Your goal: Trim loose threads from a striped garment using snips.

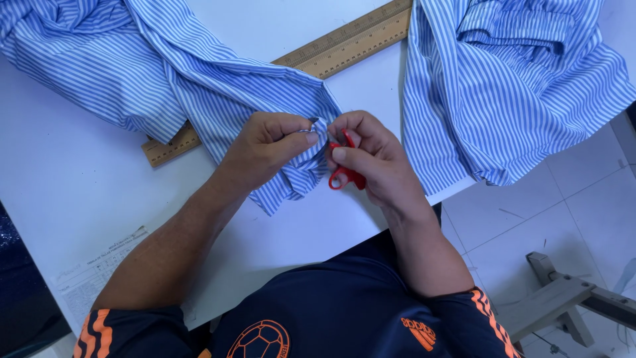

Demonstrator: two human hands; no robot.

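Left hand pinches striped cotton fabric (soft, creased); right hand grips red snips.

We cannot see the blades of the red scissors; the right hand and the bunched striped cloth cover them. The wooden ruler runs under the cloth, so its middle is hidden, and its far end leaves the top edge. The printed sheet on the desk is too small to read.
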